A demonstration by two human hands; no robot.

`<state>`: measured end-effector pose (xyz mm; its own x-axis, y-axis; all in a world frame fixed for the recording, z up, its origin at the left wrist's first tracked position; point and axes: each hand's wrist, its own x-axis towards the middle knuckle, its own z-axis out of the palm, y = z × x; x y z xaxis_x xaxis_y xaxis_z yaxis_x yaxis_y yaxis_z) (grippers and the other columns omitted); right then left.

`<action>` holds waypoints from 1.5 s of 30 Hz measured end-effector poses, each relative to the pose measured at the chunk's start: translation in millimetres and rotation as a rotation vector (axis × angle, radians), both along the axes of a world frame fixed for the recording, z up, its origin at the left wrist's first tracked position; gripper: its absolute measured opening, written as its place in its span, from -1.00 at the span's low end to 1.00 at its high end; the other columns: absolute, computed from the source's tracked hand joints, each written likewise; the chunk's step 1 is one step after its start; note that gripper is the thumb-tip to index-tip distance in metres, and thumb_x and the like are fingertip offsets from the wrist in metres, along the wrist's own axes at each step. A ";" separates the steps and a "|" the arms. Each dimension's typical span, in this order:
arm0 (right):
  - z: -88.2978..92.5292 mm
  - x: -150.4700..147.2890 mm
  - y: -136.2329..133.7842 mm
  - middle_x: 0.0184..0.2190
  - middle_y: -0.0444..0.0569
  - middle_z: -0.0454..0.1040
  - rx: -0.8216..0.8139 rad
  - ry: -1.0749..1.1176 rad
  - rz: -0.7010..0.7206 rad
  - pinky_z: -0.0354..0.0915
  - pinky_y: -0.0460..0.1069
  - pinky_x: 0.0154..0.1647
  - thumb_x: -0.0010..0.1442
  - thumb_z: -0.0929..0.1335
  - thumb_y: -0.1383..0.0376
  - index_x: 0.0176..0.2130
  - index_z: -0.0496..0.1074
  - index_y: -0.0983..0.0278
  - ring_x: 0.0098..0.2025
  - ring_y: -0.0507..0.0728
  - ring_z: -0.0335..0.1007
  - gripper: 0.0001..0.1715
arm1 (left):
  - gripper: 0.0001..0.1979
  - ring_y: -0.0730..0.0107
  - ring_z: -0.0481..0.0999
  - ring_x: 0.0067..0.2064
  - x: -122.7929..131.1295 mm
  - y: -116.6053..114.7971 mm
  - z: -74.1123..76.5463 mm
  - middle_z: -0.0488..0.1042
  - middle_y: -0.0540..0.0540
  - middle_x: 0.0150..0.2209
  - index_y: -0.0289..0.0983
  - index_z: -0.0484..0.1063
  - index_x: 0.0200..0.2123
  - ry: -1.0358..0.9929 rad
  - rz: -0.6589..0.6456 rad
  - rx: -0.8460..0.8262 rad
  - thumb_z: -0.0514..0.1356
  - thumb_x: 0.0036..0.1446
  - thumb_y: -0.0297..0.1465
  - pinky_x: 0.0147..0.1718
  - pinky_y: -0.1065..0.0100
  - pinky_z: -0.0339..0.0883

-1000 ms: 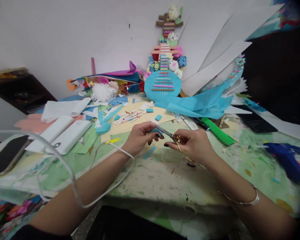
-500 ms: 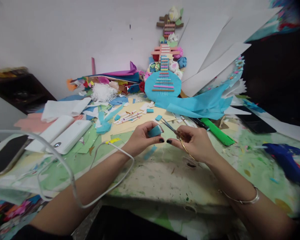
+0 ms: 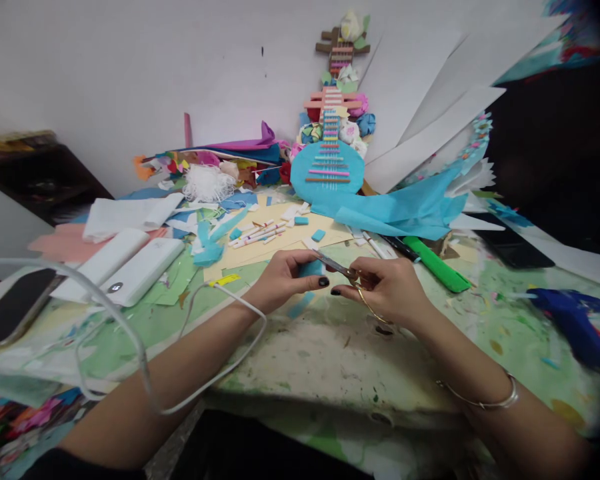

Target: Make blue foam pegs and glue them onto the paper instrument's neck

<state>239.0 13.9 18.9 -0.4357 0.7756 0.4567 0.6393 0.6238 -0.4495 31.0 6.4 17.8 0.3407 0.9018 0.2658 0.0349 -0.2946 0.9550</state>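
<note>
Evidently we hold the small blue piece (image 3: 311,268) above the table (image 3: 320,353), pinched between the thumb and fingers of our left hand (image 3: 280,283), likely to steady it against the blades. Our right hand (image 3: 396,285) has its fingers curled round the gold handles of the scissors (image 3: 349,273); how wide the blades part, we cannot tell. White sticks (image 3: 257,235) lie farther off, probably out of our hands' way.

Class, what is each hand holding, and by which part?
The right hand holds scissors by their gold-coloured handles. The left hand holds a small blue piece; the exact part gripped is hidden.
</note>
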 end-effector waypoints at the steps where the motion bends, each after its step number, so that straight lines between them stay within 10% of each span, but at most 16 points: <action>1: 0.0 0.3 0.4 -0.68 -0.20 0.25 0.003 0.002 0.003 -0.04 -0.10 -0.55 -0.01 0.42 -0.03 -0.51 0.41 0.28 -0.62 -0.05 0.04 -0.58 | -0.74 0.41 0.41 -0.36 -0.3 0.1 -0.4 0.50 -0.10 -0.37 -0.30 0.56 -0.32 0.007 0.001 0.001 0.33 -0.10 -0.30 -0.44 0.44 0.28; 13: -2.5 3.0 7.2 -0.66 -0.14 0.35 -0.025 0.017 -0.035 -0.03 -0.10 -0.55 0.00 0.39 -0.10 -0.52 0.43 0.30 -0.60 -0.03 0.12 -0.50 | -0.68 0.50 0.36 -0.48 -1.1 3.0 -2.8 0.51 -0.12 -0.39 -0.34 0.55 -0.25 0.077 0.014 -0.006 0.29 -0.03 -0.24 -0.57 0.48 0.20; 21: -17.8 14.7 32.1 -0.57 -0.12 0.45 -0.092 -0.135 -0.305 0.08 -0.08 -0.51 -0.08 0.45 0.20 -0.20 0.47 0.26 -0.53 0.09 0.33 -0.62 | -0.77 0.33 0.49 -0.19 -3.2 19.8 -26.8 0.56 -0.14 -0.20 -0.26 0.53 -0.20 0.308 0.216 0.199 0.14 0.08 -0.39 -0.14 0.30 0.31; 34: -40.0 22.1 46.6 -0.33 0.10 0.53 0.132 -0.017 -0.275 0.26 0.09 -0.21 -0.01 0.35 0.37 -0.28 0.52 0.35 -0.27 0.23 0.41 -0.77 | -0.79 0.50 0.39 -0.41 -3.2 30.2 -48.7 0.45 -0.03 -0.42 -0.35 0.39 -0.40 0.176 0.318 0.221 0.25 -0.22 -0.59 -0.43 0.45 0.28; 45: -28.9 -24.2 14.8 -0.28 -0.05 0.53 0.045 0.280 0.087 0.19 0.10 -0.04 0.01 0.41 0.32 -0.30 0.46 0.23 -0.16 0.19 0.32 -0.84 | -0.80 0.46 0.41 -0.40 18.0 21.3 -46.2 0.43 0.01 -0.46 -0.35 0.43 -0.41 0.020 0.238 0.105 0.30 -0.21 -0.45 -0.36 0.41 0.33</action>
<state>214.8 28.7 -9.9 -0.3517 0.7172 0.6015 0.4377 0.6940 -0.5716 49.0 27.7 -28.4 0.1279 0.9249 0.3580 0.1333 -0.3737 0.9179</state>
